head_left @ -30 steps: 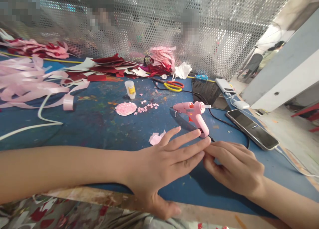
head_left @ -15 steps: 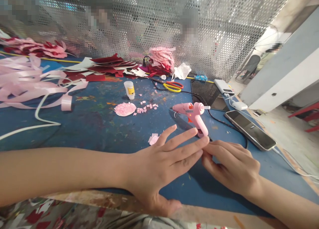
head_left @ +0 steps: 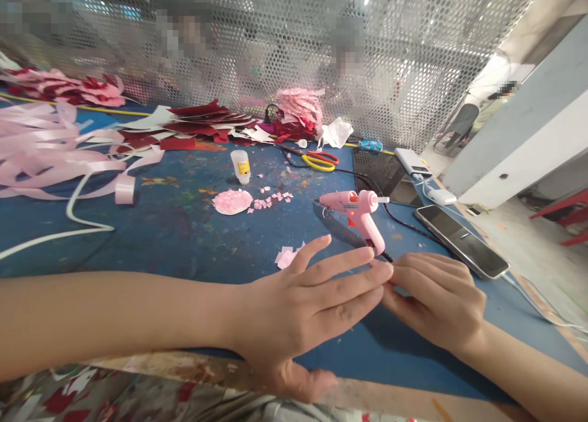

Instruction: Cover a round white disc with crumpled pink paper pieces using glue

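My left hand stretches palm down over the blue table with its fingers spread; nothing is in it. At its fingertips my right hand is closed in a pinch, touching the end of a left finger. What the pinch holds, if anything, is too small to make out. Just beyond the fingers lies a pink glue gun with a white glue stick in its back. Small pink paper squares sit behind my left hand. Farther back is an oval piece covered in pink bits, with a small glue bottle behind it.
Scissors with red and yellow handles lie across a black cord. On the right are a phone and a white power bank. Pink ribbon and red strips pile up at the left and back, before a perforated metal screen.
Both hands have shifted slightly to the right together. The right hand's pinch stays at the left fingertips, and the things on the table lie as before.
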`<state>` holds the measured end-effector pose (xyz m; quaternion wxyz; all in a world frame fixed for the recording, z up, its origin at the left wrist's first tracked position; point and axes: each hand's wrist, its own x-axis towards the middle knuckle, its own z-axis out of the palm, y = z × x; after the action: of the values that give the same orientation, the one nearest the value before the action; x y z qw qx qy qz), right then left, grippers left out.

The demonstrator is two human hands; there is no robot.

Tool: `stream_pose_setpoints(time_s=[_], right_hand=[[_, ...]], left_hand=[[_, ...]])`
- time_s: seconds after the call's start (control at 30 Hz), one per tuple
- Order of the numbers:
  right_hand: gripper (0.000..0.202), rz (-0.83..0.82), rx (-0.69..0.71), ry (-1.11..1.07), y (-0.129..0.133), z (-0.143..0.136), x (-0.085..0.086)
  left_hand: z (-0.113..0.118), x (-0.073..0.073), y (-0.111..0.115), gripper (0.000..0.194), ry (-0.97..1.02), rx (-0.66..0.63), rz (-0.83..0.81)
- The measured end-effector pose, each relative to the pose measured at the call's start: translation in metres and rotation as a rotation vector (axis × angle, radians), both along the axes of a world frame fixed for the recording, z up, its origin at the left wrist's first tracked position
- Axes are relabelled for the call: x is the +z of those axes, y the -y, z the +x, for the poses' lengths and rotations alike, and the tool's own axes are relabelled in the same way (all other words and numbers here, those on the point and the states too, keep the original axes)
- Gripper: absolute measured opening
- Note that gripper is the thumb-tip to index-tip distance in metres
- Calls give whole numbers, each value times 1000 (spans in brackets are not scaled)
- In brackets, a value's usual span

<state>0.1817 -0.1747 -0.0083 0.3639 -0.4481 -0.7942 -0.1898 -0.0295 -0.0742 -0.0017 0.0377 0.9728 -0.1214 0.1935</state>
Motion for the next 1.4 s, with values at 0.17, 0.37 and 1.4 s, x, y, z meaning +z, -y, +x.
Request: stream_pose_setpoints(time_s=[0.17, 0.37, 1.4], right_hand=[[10, -15, 5, 10, 0, 1, 1], [13, 27, -59, -61, -3, -2, -1], [30, -74, -19, -6, -7, 8, -7]], left_hand=[[1, -2, 0, 74, -56, -18, -65], [2, -3, -1, 69, -163, -16, -126], [1, -5, 0, 72, -94, -12, -175]])
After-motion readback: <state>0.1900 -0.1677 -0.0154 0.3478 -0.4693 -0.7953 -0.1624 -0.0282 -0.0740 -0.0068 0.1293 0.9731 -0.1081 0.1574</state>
